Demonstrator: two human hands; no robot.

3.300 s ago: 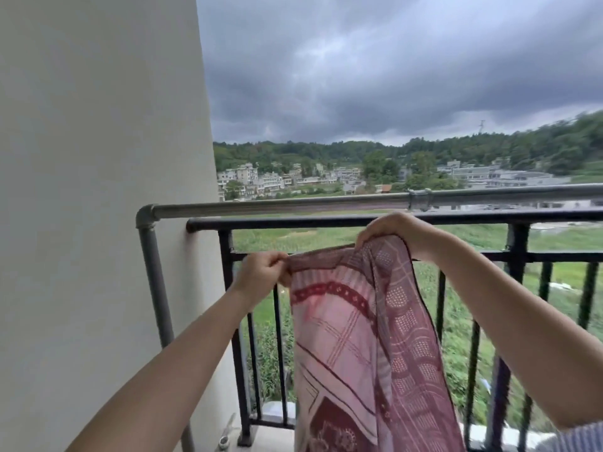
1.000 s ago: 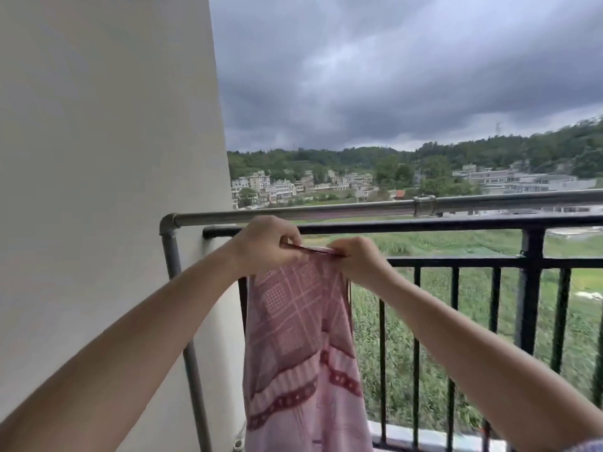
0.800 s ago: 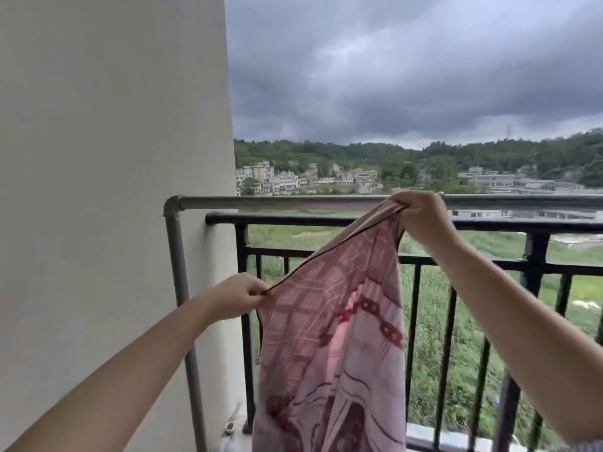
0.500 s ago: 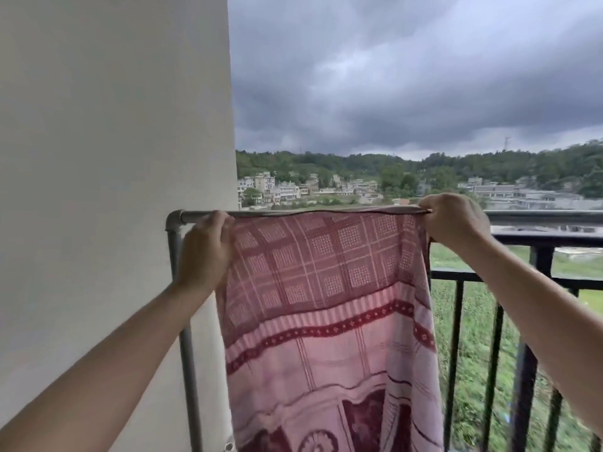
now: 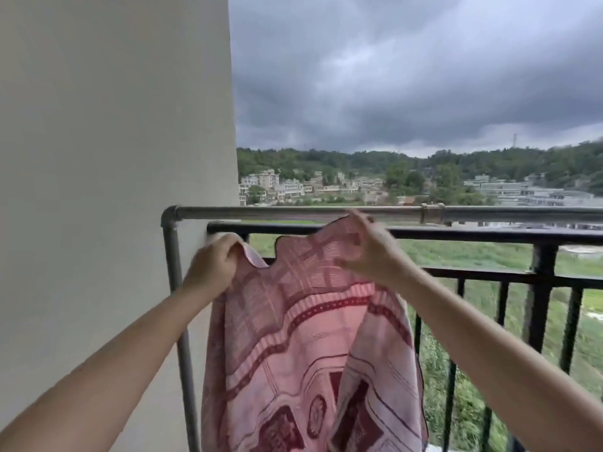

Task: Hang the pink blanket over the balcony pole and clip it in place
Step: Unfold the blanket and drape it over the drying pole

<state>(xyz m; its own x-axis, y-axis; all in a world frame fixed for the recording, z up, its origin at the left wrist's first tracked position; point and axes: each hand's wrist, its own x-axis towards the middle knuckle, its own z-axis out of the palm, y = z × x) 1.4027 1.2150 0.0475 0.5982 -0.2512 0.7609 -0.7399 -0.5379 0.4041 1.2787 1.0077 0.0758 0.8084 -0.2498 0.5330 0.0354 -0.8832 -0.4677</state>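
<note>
The pink blanket [image 5: 303, 347], patterned in dark red, hangs in front of me below the grey balcony pole [image 5: 293, 212]. My left hand [image 5: 213, 264] grips its top left corner, just under the pole's left bend. My right hand [image 5: 368, 252] is blurred with motion and holds the top edge near the pole, fingers curled into the cloth. The top edge sags between my hands and does not lie over the pole. No clip shows in either hand.
A pale wall [image 5: 114, 190] fills the left side. A black railing [image 5: 456, 234] with vertical bars runs just behind and below the pole. A metal joint [image 5: 432, 213] sits on the pole to the right. Fields and buildings lie beyond.
Half a second ago the blanket's top edge was stretched taut along the pole. Now both hands have dropped and moved closer together, and the edge sags below the pole.
</note>
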